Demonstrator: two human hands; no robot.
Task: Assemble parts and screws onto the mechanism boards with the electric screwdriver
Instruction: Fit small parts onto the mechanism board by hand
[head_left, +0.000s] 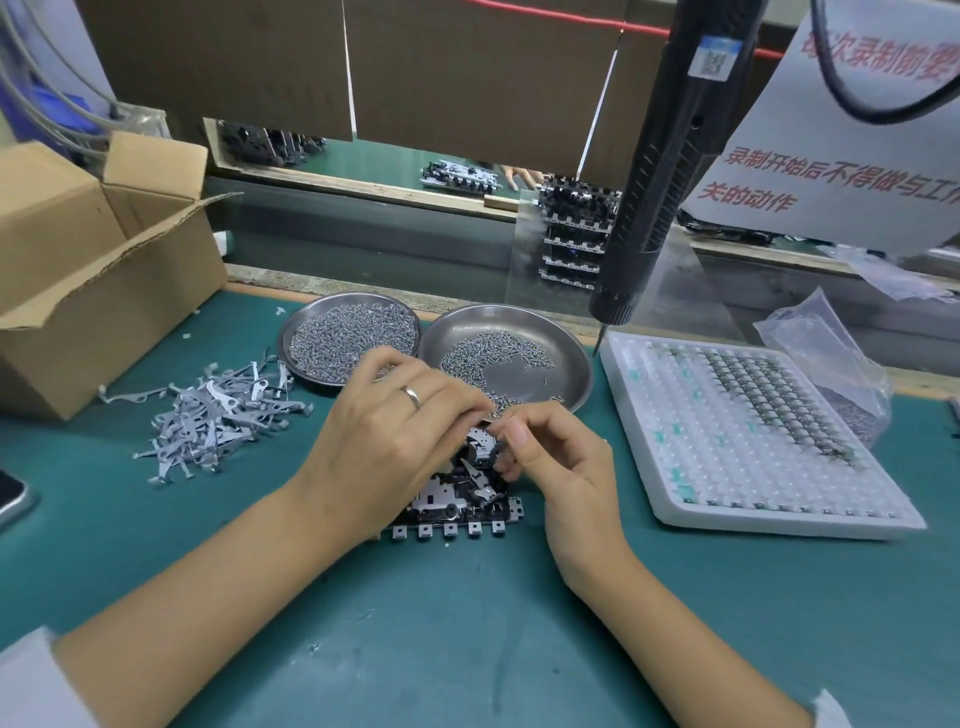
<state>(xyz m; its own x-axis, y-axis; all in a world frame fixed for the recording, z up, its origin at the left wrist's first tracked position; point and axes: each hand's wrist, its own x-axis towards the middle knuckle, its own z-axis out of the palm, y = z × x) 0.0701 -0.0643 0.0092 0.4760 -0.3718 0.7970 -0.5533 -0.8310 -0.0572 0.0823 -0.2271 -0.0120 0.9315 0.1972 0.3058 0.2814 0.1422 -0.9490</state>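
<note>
A mechanism board (457, 506) lies on the green mat in front of me, with a row of metal tabs along its near edge. My left hand (395, 441) covers the board's left part, its fingers curled down onto the top. My right hand (556, 462) pinches a small dark part at the board's upper right corner. The black electric screwdriver (670, 171) hangs untouched above the right side, its tip near the white tray (753, 431). Two steel dishes of screws, the left dish (350, 338) and the right dish (511, 353), sit just behind my hands.
A pile of grey metal levers (218, 415) lies to the left of the board. An open cardboard box (98, 270) stands at far left. Stacked finished boards (576, 234) sit behind a clear panel. A plastic bag (826, 358) lies beyond the tray. A phone edge (13, 499) shows at left.
</note>
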